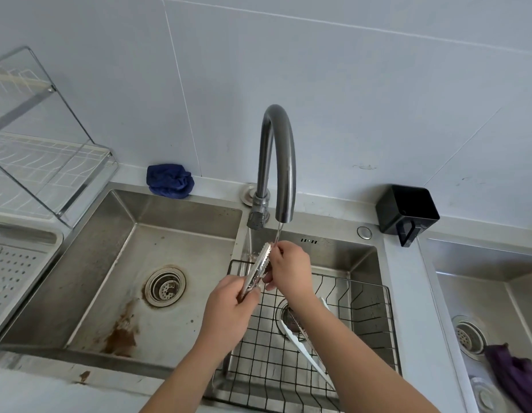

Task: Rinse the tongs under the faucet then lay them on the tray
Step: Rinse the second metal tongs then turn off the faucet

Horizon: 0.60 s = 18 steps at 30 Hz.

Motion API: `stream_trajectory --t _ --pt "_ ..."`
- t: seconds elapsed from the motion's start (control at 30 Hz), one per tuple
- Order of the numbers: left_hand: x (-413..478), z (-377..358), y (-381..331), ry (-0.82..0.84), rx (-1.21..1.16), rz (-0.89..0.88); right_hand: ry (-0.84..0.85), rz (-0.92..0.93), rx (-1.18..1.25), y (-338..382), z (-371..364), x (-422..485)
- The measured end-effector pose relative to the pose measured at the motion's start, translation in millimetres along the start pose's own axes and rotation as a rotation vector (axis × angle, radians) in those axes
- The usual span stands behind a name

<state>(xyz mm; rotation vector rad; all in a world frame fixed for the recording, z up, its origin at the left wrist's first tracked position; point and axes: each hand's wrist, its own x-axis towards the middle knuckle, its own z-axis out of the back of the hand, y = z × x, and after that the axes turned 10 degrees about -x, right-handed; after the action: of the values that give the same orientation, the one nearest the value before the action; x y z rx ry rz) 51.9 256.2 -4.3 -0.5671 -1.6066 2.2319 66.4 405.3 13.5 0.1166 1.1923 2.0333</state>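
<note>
Rinsing is underway: the left hand [229,299] grips the tongs [257,271] by the handle, the right hand [288,268] pinches their tips under the faucet [278,162] stream, while the tray [11,272] at nine o'clock waits unused.

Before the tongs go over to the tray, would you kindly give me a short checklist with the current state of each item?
1. Water running from the faucet: ok, a thin stream falls from the spout.
2. Tongs under the stream: ok, their upper end meets the water.
3. Grip: ok, the left hand holds the lower end and the right hand steadies the upper part.
4. Tongs rinsed clean: cannot tell.
5. Tray ready: ok, the perforated part in view at the left edge is bare; the rest is out of frame.
6. Path to the tray over the left basin: ok, nothing stands in it.
</note>
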Motion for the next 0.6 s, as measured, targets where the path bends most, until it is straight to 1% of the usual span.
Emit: stream_trajectory --t 0.1,0.13,0.23,0.27,0.37,0.4,0.47,0.53,0.6 --pt "-2 0 -1 0.027 -0.016 0.008 -0.061 0.027 -0.098 -7 -1 0" --pt "-3 1 0 0.03 -0.026 0.02 -0.048 0.038 -0.106 -9 -3 -1" --pt "-4 6 6 0.005 -0.102 0.087 0.099 0.037 0.031 -10 -4 -5" --pt "-5 7 7 0.005 -0.14 0.112 0.118 0.034 0.076 -10 -3 -6" --pt "-6 4 4 0.016 -0.219 0.138 0.04 0.029 0.08 -9 0 -6" --pt "-6 3 2 0.02 -0.239 0.145 0.021 0.008 0.113 -8 0 -6" --pt "-6 1 0 0.027 -0.283 0.162 0.055 -0.052 0.309 -8 0 -8" --pt "-5 2 0 0.029 -0.346 0.177 0.165 -0.065 0.501 -7 1 -12" --pt "-3 4 -1 0.04 -0.425 0.2 0.261 -0.06 0.638 -7 4 -12"
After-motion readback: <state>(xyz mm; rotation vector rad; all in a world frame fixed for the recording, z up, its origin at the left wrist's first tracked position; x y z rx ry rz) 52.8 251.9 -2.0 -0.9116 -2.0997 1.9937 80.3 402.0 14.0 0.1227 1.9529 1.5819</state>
